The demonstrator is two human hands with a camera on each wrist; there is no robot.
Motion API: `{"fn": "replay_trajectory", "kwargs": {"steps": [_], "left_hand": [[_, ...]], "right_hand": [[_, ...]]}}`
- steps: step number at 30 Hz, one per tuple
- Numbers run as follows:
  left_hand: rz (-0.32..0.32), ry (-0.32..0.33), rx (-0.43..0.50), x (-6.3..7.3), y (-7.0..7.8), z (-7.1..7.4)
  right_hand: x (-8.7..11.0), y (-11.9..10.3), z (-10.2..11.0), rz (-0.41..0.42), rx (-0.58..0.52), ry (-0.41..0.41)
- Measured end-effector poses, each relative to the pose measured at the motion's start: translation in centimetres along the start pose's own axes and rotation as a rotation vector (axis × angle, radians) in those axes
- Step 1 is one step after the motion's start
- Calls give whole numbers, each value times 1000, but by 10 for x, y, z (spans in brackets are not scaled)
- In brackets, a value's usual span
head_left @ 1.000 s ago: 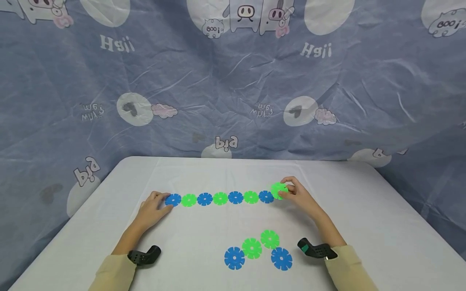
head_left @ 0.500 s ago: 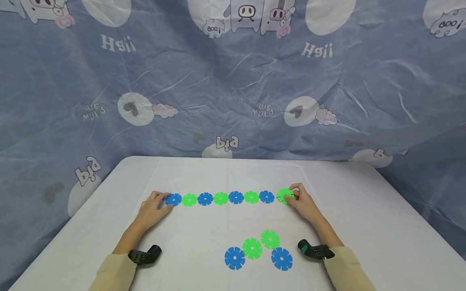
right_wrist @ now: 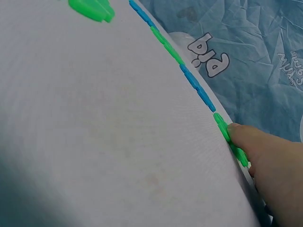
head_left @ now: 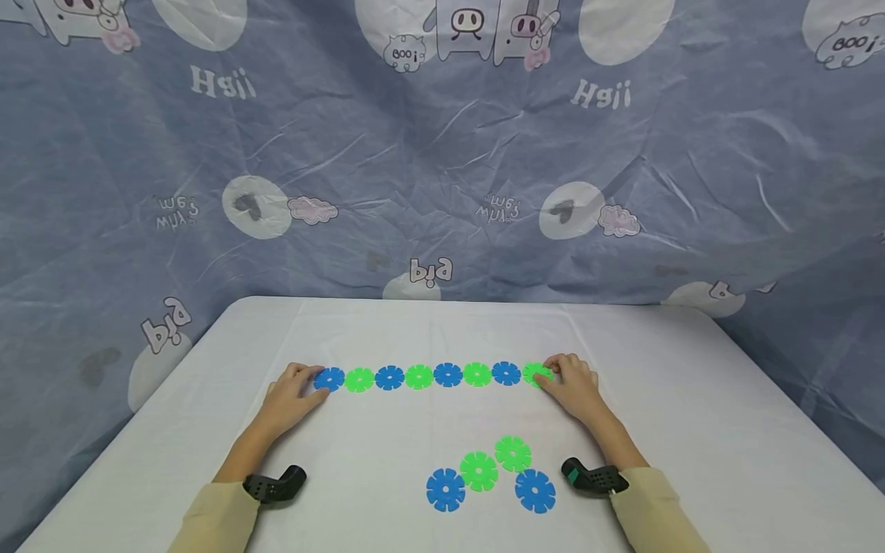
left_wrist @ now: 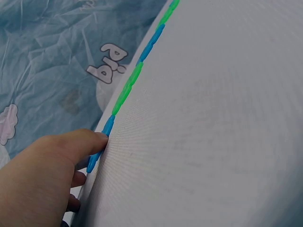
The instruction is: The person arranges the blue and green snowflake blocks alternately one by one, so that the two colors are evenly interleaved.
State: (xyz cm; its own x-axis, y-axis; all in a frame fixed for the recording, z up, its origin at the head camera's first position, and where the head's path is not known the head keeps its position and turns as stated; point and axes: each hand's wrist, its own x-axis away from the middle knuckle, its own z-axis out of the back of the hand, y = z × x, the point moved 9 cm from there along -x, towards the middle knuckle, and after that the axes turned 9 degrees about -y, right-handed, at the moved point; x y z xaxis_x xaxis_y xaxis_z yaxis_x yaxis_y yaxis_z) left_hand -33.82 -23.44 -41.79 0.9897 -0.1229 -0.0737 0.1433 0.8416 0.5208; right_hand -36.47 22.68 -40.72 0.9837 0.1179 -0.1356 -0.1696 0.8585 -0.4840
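A straight row of flat, notched plastic discs, blue and green in turn, lies across the white table. My left hand holds the blue notched disc at the row's left end, thumb on its near edge and fingers at the far side. At the right end, my right hand pinches a green notched disc between thumb and fingers. In the right wrist view this green disc lies close to the table, its edge right by the neighbouring blue disc. The hand covers part of it.
Nearer my body, two green discs and two blue discs lie loosely grouped on the table. A patterned blue-grey cloth hangs behind the table's far edge. Black bands with cameras sit on both wrists.
The right hand has brought the green disc down from over the end blue disc, first to the right, then slightly left into line with the row. The left hand stays put.
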Motion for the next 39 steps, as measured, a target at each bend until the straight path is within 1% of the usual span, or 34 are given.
{"fn": "replay_trajectory", "kwargs": {"steps": [2,9,16,22,29,39], "left_hand": [[-1,2,3,0,0,0],[0,3,1,1,2,0],[-3,3,-2,0,1,0],[-2,7,-4,0,1,0],[11,3,-4,0,1,1],[10,-6,-5,2,2,1]], "right_hand": [[0,-1,1,7,12,4],[1,-3,0,20,-15,-10],[3,-6,-1,40,19,-25],[3,-7,-2,65,16,-20],[3,-6,-3,64,10,-31],[2,-4,-4,71,9,-32]]}}
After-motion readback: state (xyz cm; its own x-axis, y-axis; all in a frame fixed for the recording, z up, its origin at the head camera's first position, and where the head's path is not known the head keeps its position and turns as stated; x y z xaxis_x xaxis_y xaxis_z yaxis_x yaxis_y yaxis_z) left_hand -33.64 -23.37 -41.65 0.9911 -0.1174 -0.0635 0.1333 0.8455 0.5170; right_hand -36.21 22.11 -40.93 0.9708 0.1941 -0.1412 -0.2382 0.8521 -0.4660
